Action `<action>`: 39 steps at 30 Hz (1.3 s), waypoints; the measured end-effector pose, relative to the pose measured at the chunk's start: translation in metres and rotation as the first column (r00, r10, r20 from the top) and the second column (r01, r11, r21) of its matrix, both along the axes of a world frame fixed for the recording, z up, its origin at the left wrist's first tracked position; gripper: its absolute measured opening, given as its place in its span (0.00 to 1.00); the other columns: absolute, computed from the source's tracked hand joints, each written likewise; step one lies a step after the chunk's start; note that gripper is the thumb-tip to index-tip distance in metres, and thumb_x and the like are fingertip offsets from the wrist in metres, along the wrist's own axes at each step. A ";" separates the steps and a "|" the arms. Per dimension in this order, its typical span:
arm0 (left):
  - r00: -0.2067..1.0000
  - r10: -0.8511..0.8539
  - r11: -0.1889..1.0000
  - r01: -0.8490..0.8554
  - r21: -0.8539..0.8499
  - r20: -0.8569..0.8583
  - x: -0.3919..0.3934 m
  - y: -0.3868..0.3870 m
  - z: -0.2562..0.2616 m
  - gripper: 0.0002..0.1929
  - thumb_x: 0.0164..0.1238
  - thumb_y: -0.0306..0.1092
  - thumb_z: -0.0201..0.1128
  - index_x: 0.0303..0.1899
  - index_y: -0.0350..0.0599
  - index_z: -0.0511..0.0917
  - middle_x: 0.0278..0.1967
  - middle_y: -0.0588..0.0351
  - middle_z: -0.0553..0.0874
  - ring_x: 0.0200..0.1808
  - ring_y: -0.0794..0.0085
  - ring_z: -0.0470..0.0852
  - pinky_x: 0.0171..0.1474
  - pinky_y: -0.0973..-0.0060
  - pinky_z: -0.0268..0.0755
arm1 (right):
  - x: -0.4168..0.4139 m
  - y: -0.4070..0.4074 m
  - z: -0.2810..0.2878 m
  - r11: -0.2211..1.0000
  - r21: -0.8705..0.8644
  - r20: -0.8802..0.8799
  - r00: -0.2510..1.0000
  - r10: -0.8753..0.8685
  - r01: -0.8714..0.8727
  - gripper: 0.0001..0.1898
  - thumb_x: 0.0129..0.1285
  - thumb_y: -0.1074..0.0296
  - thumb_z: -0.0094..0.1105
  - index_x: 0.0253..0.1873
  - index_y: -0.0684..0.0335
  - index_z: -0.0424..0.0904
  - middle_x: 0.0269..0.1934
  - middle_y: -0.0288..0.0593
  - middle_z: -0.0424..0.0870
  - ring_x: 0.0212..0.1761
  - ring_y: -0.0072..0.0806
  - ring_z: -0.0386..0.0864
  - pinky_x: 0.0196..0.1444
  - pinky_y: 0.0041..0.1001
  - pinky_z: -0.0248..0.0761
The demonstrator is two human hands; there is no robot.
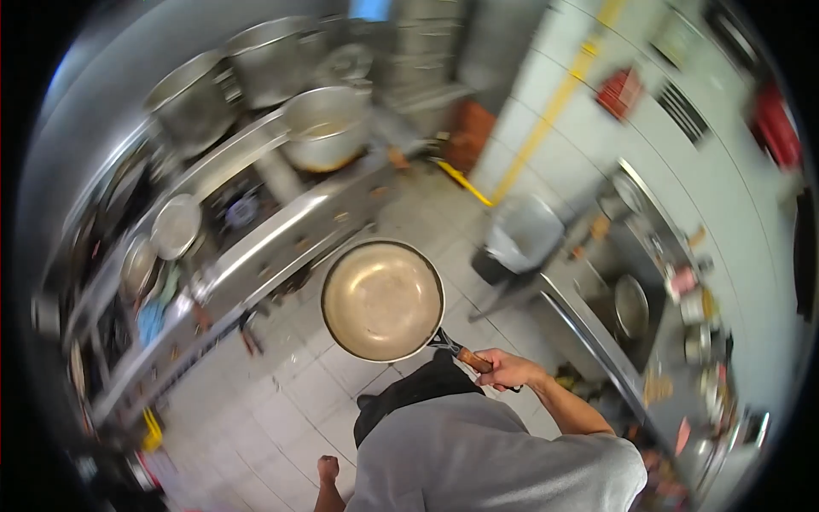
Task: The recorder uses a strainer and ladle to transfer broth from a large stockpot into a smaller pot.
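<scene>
My right hand [505, 370] grips the brown wooden handle [475, 361] of a large round frying pan [382, 301]. The pan is held out over the tiled floor, its light tan inner surface facing up, with no food seen in it. My left hand [328, 469] hangs low beside my body, away from the pan; its fingers look curled in and nothing shows in it.
Along the left runs a steel stove [256, 256] with several big metal pots, one a wide pot [326, 128]. A lined waste bin [524, 233] stands ahead to the right. A steel sink [630, 307] and cluttered counter are on the right.
</scene>
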State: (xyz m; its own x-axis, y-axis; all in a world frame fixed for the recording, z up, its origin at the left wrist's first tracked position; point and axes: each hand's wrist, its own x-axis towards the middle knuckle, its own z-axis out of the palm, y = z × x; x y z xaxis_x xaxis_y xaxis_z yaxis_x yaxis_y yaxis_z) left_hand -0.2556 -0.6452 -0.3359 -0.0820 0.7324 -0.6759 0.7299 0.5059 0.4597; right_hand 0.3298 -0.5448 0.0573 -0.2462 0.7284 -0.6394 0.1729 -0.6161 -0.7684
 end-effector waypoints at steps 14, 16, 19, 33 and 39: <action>0.809 -0.473 0.880 0.452 0.145 0.349 0.397 0.303 0.088 0.06 0.70 0.29 0.57 0.36 0.37 0.79 0.23 0.62 0.77 0.24 0.79 0.75 0.25 0.76 0.68 | 0.169 -0.227 0.014 0.120 0.199 -0.238 0.167 -0.957 0.973 0.10 0.58 0.78 0.59 0.37 0.60 0.66 0.20 0.32 0.70 0.12 0.18 0.69 0.13 0.22 0.61; 0.680 -0.658 0.753 0.577 0.317 0.324 0.457 0.310 0.106 0.06 0.70 0.29 0.57 0.36 0.37 0.79 0.23 0.62 0.78 0.25 0.80 0.75 0.27 0.77 0.68 | 0.200 -0.232 -0.004 -0.050 0.218 -0.226 0.001 -0.974 0.975 0.11 0.55 0.76 0.60 0.38 0.61 0.66 0.18 0.34 0.71 0.11 0.21 0.69 0.13 0.24 0.62; 0.489 -0.834 0.550 0.693 0.466 0.257 0.552 0.303 0.154 0.06 0.70 0.29 0.60 0.37 0.37 0.80 0.24 0.61 0.79 0.27 0.81 0.74 0.32 0.79 0.68 | 0.247 -0.255 -0.047 -0.162 0.216 -0.224 -0.113 -0.968 0.963 0.11 0.55 0.74 0.62 0.38 0.61 0.66 0.19 0.34 0.71 0.12 0.21 0.70 0.13 0.24 0.63; -0.055 -0.956 0.207 0.566 0.798 0.288 0.846 0.276 0.331 0.03 0.66 0.26 0.63 0.37 0.38 0.81 0.28 0.60 0.79 0.27 0.80 0.73 0.31 0.81 0.66 | 0.365 -0.267 -0.088 -0.316 0.159 -0.048 -0.313 -0.949 0.935 0.08 0.62 0.71 0.61 0.34 0.64 0.71 0.20 0.34 0.73 0.15 0.20 0.72 0.14 0.26 0.65; -0.347 -0.897 0.054 0.532 0.845 0.275 0.980 0.243 0.342 0.02 0.66 0.25 0.62 0.37 0.39 0.81 0.27 0.59 0.78 0.26 0.78 0.74 0.31 0.81 0.66 | 0.386 -0.252 -0.064 -0.075 0.222 0.463 -0.173 -0.870 0.972 0.26 0.73 0.50 0.49 0.56 0.75 0.72 0.28 0.47 0.80 0.18 0.28 0.76 0.25 0.31 0.73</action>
